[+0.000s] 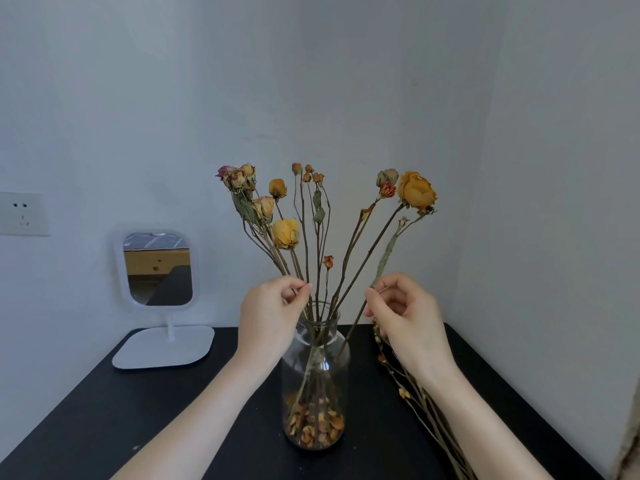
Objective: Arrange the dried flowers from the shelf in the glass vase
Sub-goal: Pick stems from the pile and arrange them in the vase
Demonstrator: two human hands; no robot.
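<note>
A clear glass vase [314, 372] stands on the black shelf top [138, 410], with dried petals at its bottom and several dried roses fanned out of its neck. My left hand [270, 317] pinches the stems of the left cluster [277, 251] just above the neck. My right hand [408, 320] pinches a pale green stem [384, 258] that rises to the right of the vase; its lower end runs outside the glass. A large orange rose [415, 190] tops the right side of the bunch.
More dried stems [426, 407] lie on the black top to the right of the vase, under my right forearm. A white stand mirror [157, 271] is at the back left. A wall socket [22, 213] is on the left wall. Walls close the back and right.
</note>
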